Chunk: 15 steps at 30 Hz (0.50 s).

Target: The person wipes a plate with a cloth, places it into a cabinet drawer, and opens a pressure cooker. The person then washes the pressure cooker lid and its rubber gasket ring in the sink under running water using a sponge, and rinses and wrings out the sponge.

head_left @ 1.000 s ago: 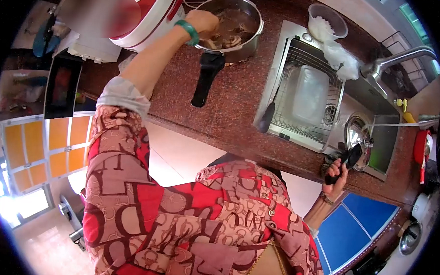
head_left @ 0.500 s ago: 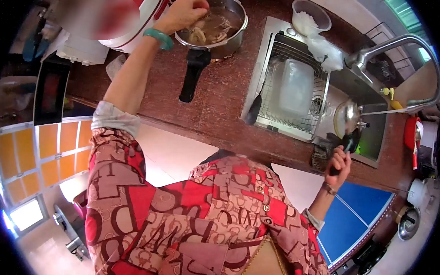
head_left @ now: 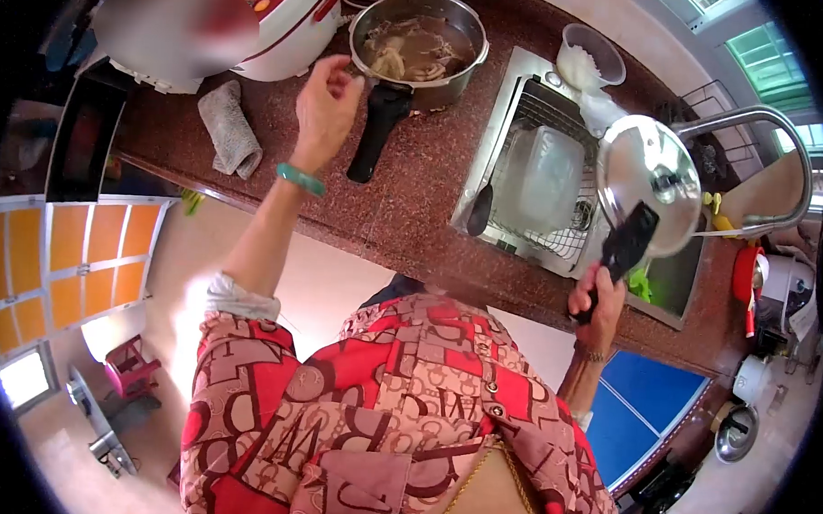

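My right hand is wrapped round the black handle of a shiny pressure cooker lid, which is raised over the sink, its round part tilted. Below and left of the pot's rim is my left hand. Its fingers are loosely bent and apart, and no object shows in them; a green bangle circles the wrist. The pressure cooker pot stands uncovered on the counter, its black handle pointing toward me. Brownish liquid with pale pieces of food is inside.
A grey cloth lies on the counter, near a white and red appliance. A translucent box sits in a wire rack by the sink, with a dark spoon beside it. Behind are a plastic bowl and the faucet.
My left hand has come back from above the pot to beside its handle. My right hand has lifted the lid up out of the sink, and its face now shows.
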Each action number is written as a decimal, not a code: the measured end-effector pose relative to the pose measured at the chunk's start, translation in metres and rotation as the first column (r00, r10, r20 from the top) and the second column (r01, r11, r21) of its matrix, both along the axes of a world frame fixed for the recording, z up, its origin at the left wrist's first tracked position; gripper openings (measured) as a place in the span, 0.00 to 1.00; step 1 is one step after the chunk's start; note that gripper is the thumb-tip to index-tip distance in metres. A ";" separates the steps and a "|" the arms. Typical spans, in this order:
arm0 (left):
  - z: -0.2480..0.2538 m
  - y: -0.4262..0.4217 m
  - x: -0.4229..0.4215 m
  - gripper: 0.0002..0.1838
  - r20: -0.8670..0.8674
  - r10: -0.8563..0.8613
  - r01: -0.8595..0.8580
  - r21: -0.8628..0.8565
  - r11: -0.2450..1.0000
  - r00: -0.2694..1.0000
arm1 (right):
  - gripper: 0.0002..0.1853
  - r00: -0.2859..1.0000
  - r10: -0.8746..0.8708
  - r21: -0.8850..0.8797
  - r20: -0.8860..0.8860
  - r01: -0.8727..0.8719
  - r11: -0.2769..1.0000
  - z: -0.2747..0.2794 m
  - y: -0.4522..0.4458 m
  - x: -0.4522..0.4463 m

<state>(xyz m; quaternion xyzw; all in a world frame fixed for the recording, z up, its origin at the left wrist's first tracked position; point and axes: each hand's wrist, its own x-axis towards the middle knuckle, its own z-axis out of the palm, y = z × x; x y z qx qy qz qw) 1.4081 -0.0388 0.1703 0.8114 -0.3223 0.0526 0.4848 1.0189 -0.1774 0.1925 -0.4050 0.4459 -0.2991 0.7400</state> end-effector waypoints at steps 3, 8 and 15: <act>-0.029 -0.004 -0.028 0.19 -0.223 -0.025 0.021 -0.019 1.000 0.975 | 0.08 0.982 0.169 0.049 0.082 -0.174 0.984 0.004 -0.021 0.038; -0.049 -0.006 -0.056 0.24 -0.434 -0.093 0.096 -0.015 0.995 0.896 | 0.08 0.859 0.425 0.092 0.286 -0.466 0.880 -0.001 -0.034 0.114; -0.028 -0.024 -0.084 0.24 -0.686 -0.164 0.059 -0.175 0.983 0.709 | 0.08 0.706 0.545 0.096 0.452 -0.646 0.757 -0.016 -0.035 0.190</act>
